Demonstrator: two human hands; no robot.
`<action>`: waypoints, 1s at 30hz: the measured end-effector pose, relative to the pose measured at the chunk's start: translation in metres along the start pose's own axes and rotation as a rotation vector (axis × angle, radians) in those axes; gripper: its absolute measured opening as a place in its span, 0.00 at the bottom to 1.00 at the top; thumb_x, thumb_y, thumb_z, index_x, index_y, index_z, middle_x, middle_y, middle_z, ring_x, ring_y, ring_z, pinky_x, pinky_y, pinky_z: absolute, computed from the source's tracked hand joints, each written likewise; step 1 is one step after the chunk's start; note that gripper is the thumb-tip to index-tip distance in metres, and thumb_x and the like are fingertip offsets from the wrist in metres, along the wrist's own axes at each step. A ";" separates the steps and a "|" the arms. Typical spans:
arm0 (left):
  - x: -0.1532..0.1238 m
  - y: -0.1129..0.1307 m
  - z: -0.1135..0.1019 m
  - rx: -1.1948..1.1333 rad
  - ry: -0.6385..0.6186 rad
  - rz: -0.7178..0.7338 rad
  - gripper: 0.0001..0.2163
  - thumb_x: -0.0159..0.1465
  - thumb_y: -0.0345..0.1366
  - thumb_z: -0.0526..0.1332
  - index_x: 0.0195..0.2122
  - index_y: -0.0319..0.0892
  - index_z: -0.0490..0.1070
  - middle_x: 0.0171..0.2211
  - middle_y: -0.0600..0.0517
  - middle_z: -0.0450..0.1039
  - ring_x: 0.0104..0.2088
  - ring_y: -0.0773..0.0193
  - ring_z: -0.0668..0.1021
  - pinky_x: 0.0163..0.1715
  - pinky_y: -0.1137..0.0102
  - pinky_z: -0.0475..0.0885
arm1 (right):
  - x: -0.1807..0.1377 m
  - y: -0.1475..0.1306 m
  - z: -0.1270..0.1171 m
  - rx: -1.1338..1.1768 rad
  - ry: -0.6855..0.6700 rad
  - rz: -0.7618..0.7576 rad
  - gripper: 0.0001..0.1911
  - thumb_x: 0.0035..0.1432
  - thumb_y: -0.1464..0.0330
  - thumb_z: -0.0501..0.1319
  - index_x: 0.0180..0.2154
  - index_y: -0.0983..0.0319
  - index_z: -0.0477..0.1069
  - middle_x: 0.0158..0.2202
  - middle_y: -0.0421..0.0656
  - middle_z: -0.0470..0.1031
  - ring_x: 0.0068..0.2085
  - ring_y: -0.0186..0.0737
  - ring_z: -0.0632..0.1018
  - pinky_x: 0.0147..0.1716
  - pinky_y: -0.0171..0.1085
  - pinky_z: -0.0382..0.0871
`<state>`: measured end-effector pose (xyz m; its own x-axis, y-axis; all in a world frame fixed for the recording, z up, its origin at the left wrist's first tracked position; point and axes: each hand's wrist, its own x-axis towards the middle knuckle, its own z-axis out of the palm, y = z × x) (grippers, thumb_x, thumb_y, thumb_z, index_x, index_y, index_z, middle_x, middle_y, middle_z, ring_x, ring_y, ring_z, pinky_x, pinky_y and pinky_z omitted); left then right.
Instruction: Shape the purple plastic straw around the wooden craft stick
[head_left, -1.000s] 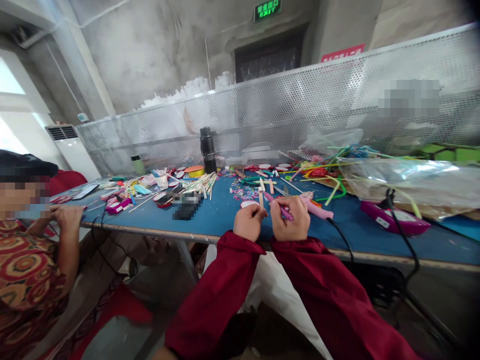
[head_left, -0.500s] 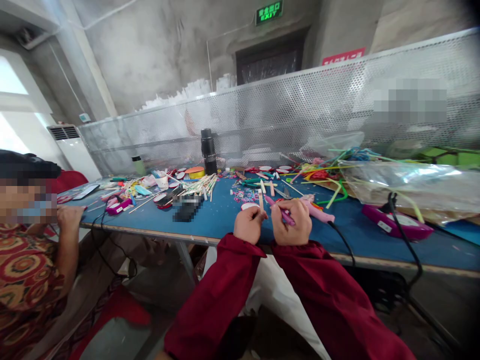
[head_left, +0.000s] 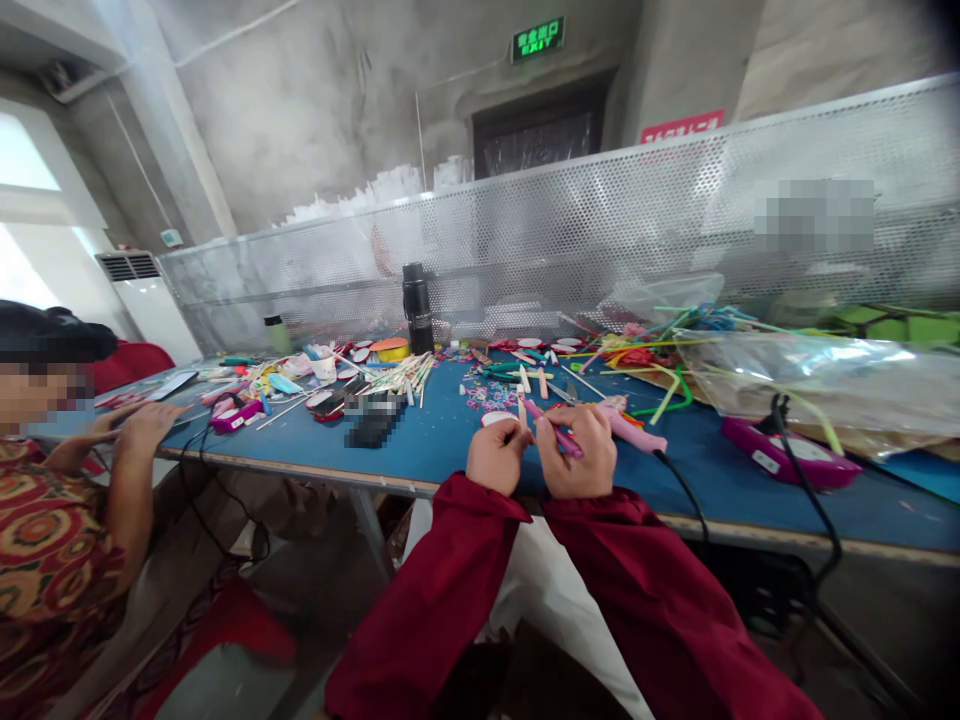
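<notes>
Both my hands rest at the near edge of the blue table (head_left: pixel 442 440), in dark red sleeves. My left hand (head_left: pixel 497 455) is closed in a pinch on a pale wooden stick (head_left: pixel 521 407) that stands upright. My right hand (head_left: pixel 579 452) is closed round a pink-purple stick (head_left: pixel 550 425) that slants toward the left hand's stick; their tips almost meet. A pink glue gun (head_left: pixel 628 425) lies just behind my right hand, its black cord (head_left: pixel 679 487) running off the table edge.
A co-worker in a patterned top sits at the left, a hand (head_left: pixel 142 425) on the table. A black flask (head_left: pixel 416 308), wooden sticks (head_left: pixel 401 372), a second glue gun (head_left: pixel 780 450), plastic bags (head_left: pixel 825 375) and coloured straws crowd the table. A perforated metal screen (head_left: pixel 600 220) backs it.
My hands stay together with the same sticks, the right hand shifting slightly. The view has tilted down a little. The co-worker's hand has stretched forward on the table.
</notes>
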<state>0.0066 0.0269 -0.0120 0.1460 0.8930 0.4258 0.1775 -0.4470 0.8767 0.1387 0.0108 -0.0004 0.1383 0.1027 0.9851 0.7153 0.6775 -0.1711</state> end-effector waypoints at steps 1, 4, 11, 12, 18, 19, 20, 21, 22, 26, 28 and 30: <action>0.000 0.000 0.000 0.007 -0.001 -0.003 0.15 0.68 0.40 0.63 0.25 0.41 0.69 0.22 0.58 0.61 0.27 0.67 0.63 0.29 0.71 0.56 | 0.000 0.000 0.000 0.004 0.001 -0.004 0.05 0.62 0.71 0.65 0.36 0.55 0.72 0.31 0.39 0.80 0.34 0.43 0.79 0.45 0.47 0.72; 0.000 0.001 -0.001 0.011 -0.007 0.006 0.14 0.68 0.40 0.63 0.25 0.41 0.69 0.22 0.58 0.61 0.27 0.68 0.63 0.29 0.71 0.56 | 0.000 -0.001 0.000 0.001 0.004 -0.010 0.05 0.62 0.72 0.65 0.36 0.55 0.72 0.31 0.39 0.80 0.34 0.44 0.79 0.44 0.47 0.72; 0.000 -0.001 0.000 -0.012 0.015 0.011 0.14 0.67 0.40 0.62 0.25 0.41 0.69 0.22 0.57 0.62 0.27 0.67 0.63 0.29 0.71 0.56 | 0.000 -0.001 0.000 -0.033 0.016 -0.021 0.06 0.63 0.71 0.65 0.35 0.55 0.71 0.31 0.39 0.80 0.33 0.42 0.78 0.46 0.47 0.72; 0.000 -0.002 0.000 -0.019 0.017 0.012 0.14 0.67 0.39 0.62 0.25 0.41 0.70 0.22 0.57 0.63 0.27 0.67 0.64 0.29 0.71 0.57 | 0.000 -0.001 0.000 -0.036 0.019 -0.016 0.06 0.63 0.71 0.65 0.35 0.55 0.71 0.31 0.39 0.80 0.33 0.42 0.78 0.45 0.46 0.72; 0.000 -0.004 0.000 -0.036 0.019 0.017 0.14 0.67 0.40 0.62 0.25 0.41 0.71 0.23 0.57 0.64 0.26 0.67 0.64 0.29 0.71 0.57 | 0.001 -0.002 -0.001 -0.023 0.029 -0.030 0.07 0.62 0.73 0.66 0.35 0.55 0.71 0.30 0.38 0.80 0.33 0.42 0.78 0.46 0.47 0.72; 0.000 -0.004 0.000 -0.038 0.021 0.018 0.14 0.67 0.40 0.62 0.25 0.41 0.71 0.23 0.57 0.64 0.26 0.67 0.64 0.28 0.71 0.57 | 0.001 -0.002 -0.001 -0.020 0.027 -0.036 0.07 0.62 0.73 0.66 0.35 0.55 0.71 0.30 0.38 0.80 0.33 0.42 0.79 0.47 0.47 0.72; 0.000 -0.003 0.000 -0.040 0.022 0.019 0.13 0.67 0.40 0.62 0.25 0.41 0.71 0.22 0.57 0.64 0.26 0.67 0.64 0.29 0.71 0.57 | 0.001 -0.002 -0.001 -0.020 0.029 -0.038 0.07 0.62 0.73 0.66 0.35 0.56 0.71 0.30 0.38 0.80 0.33 0.42 0.79 0.46 0.47 0.72; 0.000 -0.003 0.000 -0.040 0.022 0.021 0.13 0.67 0.40 0.62 0.25 0.41 0.71 0.22 0.57 0.64 0.26 0.67 0.64 0.29 0.71 0.57 | 0.001 -0.002 -0.001 -0.022 0.032 -0.035 0.07 0.62 0.73 0.66 0.35 0.56 0.71 0.30 0.39 0.80 0.33 0.42 0.79 0.46 0.47 0.72; 0.000 -0.003 0.000 -0.041 0.022 0.023 0.13 0.67 0.39 0.62 0.25 0.41 0.71 0.22 0.57 0.64 0.26 0.67 0.64 0.29 0.71 0.57 | 0.001 -0.002 -0.001 -0.026 0.035 -0.028 0.07 0.62 0.73 0.66 0.35 0.56 0.71 0.30 0.39 0.80 0.33 0.42 0.79 0.45 0.46 0.72; 0.001 -0.002 0.001 -0.041 0.022 0.015 0.13 0.67 0.38 0.62 0.26 0.41 0.72 0.22 0.57 0.64 0.26 0.67 0.65 0.29 0.71 0.57 | 0.000 0.000 0.000 -0.028 0.042 -0.014 0.06 0.63 0.72 0.66 0.35 0.56 0.72 0.31 0.39 0.80 0.33 0.42 0.79 0.42 0.45 0.71; 0.001 -0.003 0.001 -0.043 0.024 0.004 0.12 0.68 0.38 0.62 0.26 0.41 0.72 0.22 0.57 0.64 0.26 0.67 0.65 0.29 0.71 0.58 | 0.000 0.000 0.000 -0.020 0.053 -0.028 0.06 0.63 0.73 0.66 0.35 0.56 0.72 0.31 0.39 0.80 0.33 0.42 0.79 0.42 0.45 0.71; 0.001 -0.003 0.001 -0.044 0.023 -0.002 0.12 0.68 0.37 0.62 0.27 0.41 0.73 0.22 0.57 0.64 0.26 0.67 0.65 0.29 0.71 0.58 | 0.000 0.000 0.000 -0.018 0.058 -0.034 0.06 0.63 0.72 0.66 0.36 0.56 0.72 0.31 0.40 0.81 0.33 0.42 0.79 0.42 0.45 0.71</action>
<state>0.0072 0.0297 -0.0147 0.1233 0.8950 0.4287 0.1351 -0.4431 0.8862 0.1383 0.0104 -0.0006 0.1530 0.0367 0.9875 0.7323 0.6668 -0.1383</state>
